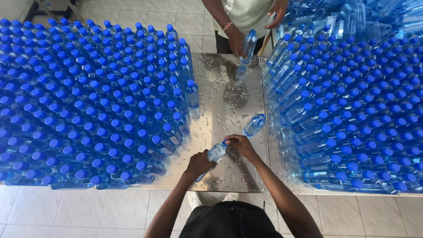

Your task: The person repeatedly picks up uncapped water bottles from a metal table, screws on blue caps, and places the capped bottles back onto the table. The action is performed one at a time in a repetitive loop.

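Blue-capped bottles (88,110) already crowd the wet steel table (220,105) left and right, while the left hand (199,164) grips a tilted bottle (216,153) at the near edge and right-hand fingers (233,142) pinch its cap, one loose bottle (254,125) waiting just beyond.

Left hand (199,163) grips a tilted bottle (215,154); right hand (240,145) pinches its cap.

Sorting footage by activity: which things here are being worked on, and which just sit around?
In hand:
- clear plastic bottle with blue cap, held by left hand; right hand at its cap

Sitting around:
- lone upright bottle
- massed blue-capped bottles
- wet steel table
- another person's bottle
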